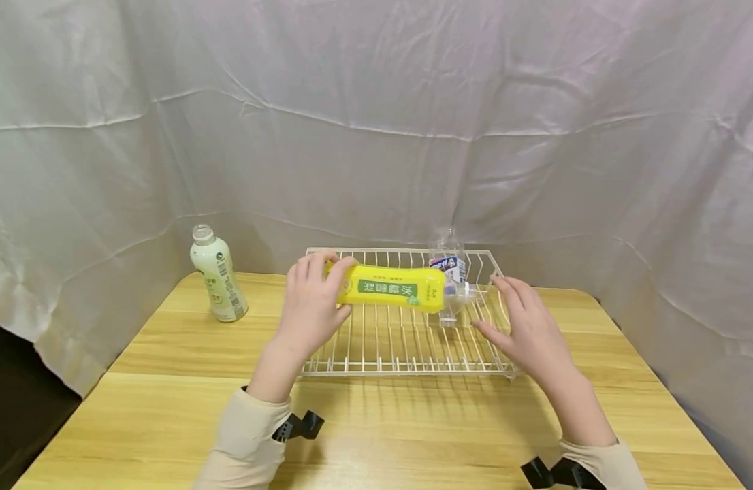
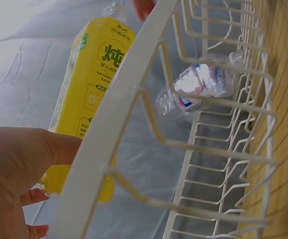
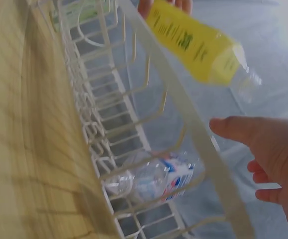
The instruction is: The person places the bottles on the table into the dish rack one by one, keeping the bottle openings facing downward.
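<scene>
My left hand (image 1: 312, 299) grips the base end of a yellow-labelled drink bottle (image 1: 389, 286). The bottle lies sideways above a white wire dish rack (image 1: 376, 373), its clear neck pointing right. Beyond that neck, my right hand (image 1: 530, 327) is at the rack's right side with thumb and fingers apart. In the right wrist view, a gap shows between the right thumb (image 3: 228, 127) and the yellow bottle (image 3: 193, 42). A clear plastic bottle (image 1: 446, 265) with a blue and white label stands tilted in the rack, neck end down among the wires (image 3: 116, 184).
A pale green bottle (image 1: 219, 275), uncapped at the top, stands upright on the wooden table (image 1: 168, 415) left of the rack. Grey cloth (image 1: 376, 177) hangs behind the table and along both sides.
</scene>
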The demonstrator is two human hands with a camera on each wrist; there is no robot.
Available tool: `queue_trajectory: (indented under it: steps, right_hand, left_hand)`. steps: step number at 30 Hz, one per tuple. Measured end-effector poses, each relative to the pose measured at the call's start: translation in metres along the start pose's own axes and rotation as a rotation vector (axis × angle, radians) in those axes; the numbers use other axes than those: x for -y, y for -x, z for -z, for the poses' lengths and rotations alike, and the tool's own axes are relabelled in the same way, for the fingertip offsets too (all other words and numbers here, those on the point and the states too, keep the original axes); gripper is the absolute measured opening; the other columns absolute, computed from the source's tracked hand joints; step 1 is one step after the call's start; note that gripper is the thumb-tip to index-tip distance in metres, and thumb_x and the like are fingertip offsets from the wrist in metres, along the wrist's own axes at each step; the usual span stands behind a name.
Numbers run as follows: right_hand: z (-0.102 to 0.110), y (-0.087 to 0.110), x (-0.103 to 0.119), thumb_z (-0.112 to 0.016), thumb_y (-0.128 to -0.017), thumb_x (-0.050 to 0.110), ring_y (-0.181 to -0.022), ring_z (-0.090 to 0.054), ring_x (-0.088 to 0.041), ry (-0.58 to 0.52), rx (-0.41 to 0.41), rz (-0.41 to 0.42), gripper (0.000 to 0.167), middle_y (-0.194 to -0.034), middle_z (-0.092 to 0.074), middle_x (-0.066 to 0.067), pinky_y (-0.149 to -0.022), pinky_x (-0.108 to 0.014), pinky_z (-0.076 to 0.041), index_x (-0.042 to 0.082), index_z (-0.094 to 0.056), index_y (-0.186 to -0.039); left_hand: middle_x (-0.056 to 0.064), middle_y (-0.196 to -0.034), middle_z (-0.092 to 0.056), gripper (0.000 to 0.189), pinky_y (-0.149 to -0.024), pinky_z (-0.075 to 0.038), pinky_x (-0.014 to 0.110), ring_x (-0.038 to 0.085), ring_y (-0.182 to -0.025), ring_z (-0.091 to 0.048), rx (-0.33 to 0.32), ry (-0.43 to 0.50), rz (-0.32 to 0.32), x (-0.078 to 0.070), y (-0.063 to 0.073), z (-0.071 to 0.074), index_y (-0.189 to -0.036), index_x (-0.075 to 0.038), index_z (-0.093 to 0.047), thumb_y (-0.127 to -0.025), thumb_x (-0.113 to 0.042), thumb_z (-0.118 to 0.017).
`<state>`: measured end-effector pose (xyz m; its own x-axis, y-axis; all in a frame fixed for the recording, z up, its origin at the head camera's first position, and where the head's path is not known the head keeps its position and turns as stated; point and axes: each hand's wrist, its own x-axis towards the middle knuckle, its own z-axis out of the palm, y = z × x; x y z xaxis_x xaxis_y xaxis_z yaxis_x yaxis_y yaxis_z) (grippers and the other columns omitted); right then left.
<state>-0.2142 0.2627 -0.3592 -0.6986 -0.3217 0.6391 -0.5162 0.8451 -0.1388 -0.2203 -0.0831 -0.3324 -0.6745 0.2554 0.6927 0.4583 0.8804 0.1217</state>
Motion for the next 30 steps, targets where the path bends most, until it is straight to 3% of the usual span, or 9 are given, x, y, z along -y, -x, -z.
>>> queue_trajectory:
  steps: [5,7,9,11,14,18,21,30]
  right_hand:
    - [0.005,-0.004,0.013,-0.060,-0.086,0.061,-0.122,-0.050,-0.040,-0.015,-0.082,0.141,0.082,-0.130,-0.054,-0.024,-0.102,-0.054,-0.042,0.000,-0.047,-0.139]
    - [0.006,-0.005,0.018,-0.049,-0.089,0.067,-0.121,-0.051,-0.040,-0.027,-0.107,0.180,0.083,-0.128,-0.055,-0.024,-0.101,-0.054,-0.042,-0.001,-0.049,-0.137]
    - [0.006,-0.005,0.022,-0.047,-0.090,0.067,-0.121,-0.051,-0.040,-0.041,-0.123,0.204,0.082,-0.127,-0.056,-0.023,-0.103,-0.052,-0.041,-0.002,-0.051,-0.134]
    - [0.007,-0.005,0.026,-0.049,-0.090,0.066,-0.121,-0.051,-0.039,-0.057,-0.126,0.218,0.080,-0.127,-0.057,-0.022,-0.103,-0.052,-0.041,-0.002,-0.052,-0.133]
    - [0.007,-0.005,0.029,-0.063,-0.085,0.059,-0.121,-0.052,-0.038,-0.068,-0.107,0.230,0.077,-0.127,-0.057,-0.020,-0.103,-0.052,-0.041,-0.002,-0.053,-0.132]
    - [0.006,-0.005,0.030,-0.079,-0.071,0.040,-0.120,-0.052,-0.036,-0.058,-0.078,0.249,0.077,-0.125,-0.058,-0.020,-0.100,-0.054,-0.042,-0.002,-0.054,-0.130]
    - [0.004,-0.004,0.031,-0.082,-0.066,0.034,-0.118,-0.053,-0.036,-0.056,-0.072,0.264,0.077,-0.124,-0.059,-0.019,-0.101,-0.053,-0.042,-0.003,-0.056,-0.128]
    - [0.003,-0.003,0.032,-0.081,-0.068,0.033,-0.119,-0.052,-0.035,-0.082,-0.056,0.263,0.074,-0.123,-0.060,-0.019,-0.105,-0.047,-0.039,-0.003,-0.055,-0.127]
  left_hand:
    - [0.008,-0.120,-0.050,0.067,-0.099,-0.039,0.050,0.031,-0.114,-0.045,0.026,-0.009,-0.039,-0.007,0.001,-0.004,-0.124,-0.019,-0.055,-0.065,-0.009,-0.083]
    - [0.008,-0.120,-0.050,0.067,-0.099,-0.039,0.048,0.030,-0.113,-0.045,0.040,-0.023,-0.063,-0.009,0.002,-0.005,-0.125,-0.019,-0.054,-0.065,-0.011,-0.083]
    - [0.007,-0.120,-0.049,0.067,-0.099,-0.039,0.047,0.030,-0.113,-0.046,0.047,-0.028,-0.086,-0.012,0.002,-0.006,-0.125,-0.019,-0.054,-0.065,-0.012,-0.083]
    - [0.007,-0.120,-0.049,0.068,-0.100,-0.038,0.047,0.029,-0.114,-0.046,0.061,-0.029,-0.101,-0.015,0.002,-0.007,-0.126,-0.019,-0.053,-0.065,-0.013,-0.084]
    - [0.006,-0.120,-0.050,0.068,-0.101,-0.039,0.047,0.029,-0.114,-0.046,0.071,-0.024,-0.117,-0.018,0.003,-0.009,-0.126,-0.019,-0.054,-0.065,-0.013,-0.083]
    - [0.006,-0.119,-0.050,0.066,-0.101,-0.040,0.046,0.028,-0.113,-0.047,0.075,-0.027,-0.139,-0.021,0.003,-0.011,-0.126,-0.019,-0.056,-0.066,-0.012,-0.082]
    - [0.005,-0.118,-0.051,0.064,-0.101,-0.040,0.045,0.027,-0.111,-0.047,0.062,-0.027,-0.160,-0.024,0.002,-0.012,-0.126,-0.019,-0.057,-0.066,-0.012,-0.081]
    - [0.005,-0.119,-0.051,0.065,-0.101,-0.039,0.045,0.026,-0.110,-0.046,0.032,-0.009,-0.188,-0.027,0.003,-0.013,-0.126,-0.020,-0.057,-0.067,-0.013,-0.082]
